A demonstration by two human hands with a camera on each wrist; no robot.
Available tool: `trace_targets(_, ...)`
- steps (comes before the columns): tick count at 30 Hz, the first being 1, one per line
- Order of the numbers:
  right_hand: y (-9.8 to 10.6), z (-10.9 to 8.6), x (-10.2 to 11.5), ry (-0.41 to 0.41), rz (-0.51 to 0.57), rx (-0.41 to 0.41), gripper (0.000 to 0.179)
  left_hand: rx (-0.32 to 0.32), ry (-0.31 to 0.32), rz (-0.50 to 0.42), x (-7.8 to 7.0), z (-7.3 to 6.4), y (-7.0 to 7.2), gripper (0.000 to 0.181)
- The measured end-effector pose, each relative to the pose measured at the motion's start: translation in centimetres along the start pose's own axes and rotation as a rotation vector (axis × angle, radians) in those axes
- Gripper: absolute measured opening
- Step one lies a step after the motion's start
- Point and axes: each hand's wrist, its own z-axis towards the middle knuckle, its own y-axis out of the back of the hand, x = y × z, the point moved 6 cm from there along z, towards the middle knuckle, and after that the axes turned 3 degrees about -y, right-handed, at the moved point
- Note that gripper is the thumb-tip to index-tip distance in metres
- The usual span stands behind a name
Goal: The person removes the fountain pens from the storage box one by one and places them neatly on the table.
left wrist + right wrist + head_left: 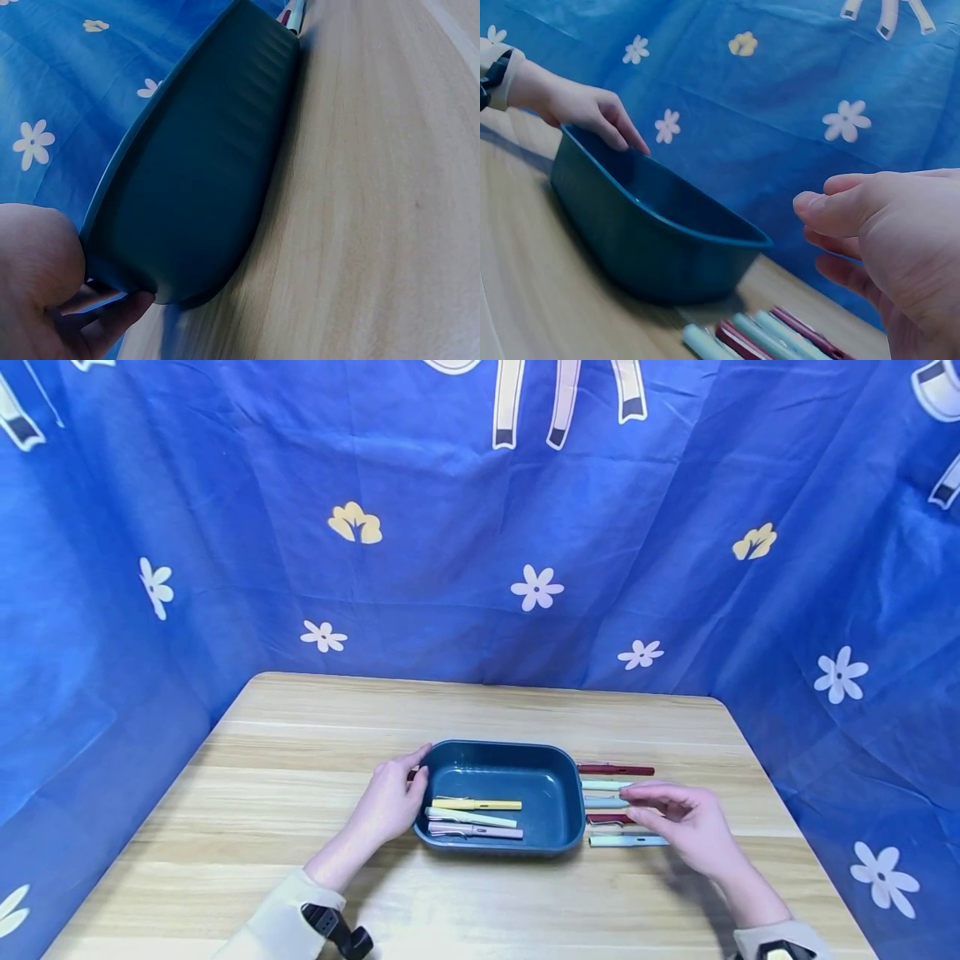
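Note:
My left hand grips the left end of a dark teal plastic bin, thumb inside the rim and fingers on the outer wall. In the bin lie a yellow pen, a pale green pen and a lilac-grey pen, side by side. My right hand hovers above several pens in a row right of the bin, fingers loosely bent and nothing between them. The row includes a dark red pen at the back and a light blue pen at the front.
The bin and pens are on a light wood-grain table. A blue curtain with white flowers hangs behind the table and along both sides.

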Motion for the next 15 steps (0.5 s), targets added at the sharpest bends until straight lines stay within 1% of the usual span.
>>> trace_targets(6,-2.4,1.7,0.5,-0.005,0.038,0.035,0.028,0.002,0.006,-0.007,0.0,-0.1,0.0,0.045)
trace_targets(12,-5.1,3.4,0.8,0.03,0.093,0.091,0.029,-0.002,0.009,-0.012,0.0,-0.1,0.1,0.046)
trace_targets(15,-6.2,4.1,0.8,0.022,0.104,0.102,0.027,-0.001,0.009,-0.013,0.0,-0.1,0.1,0.045)
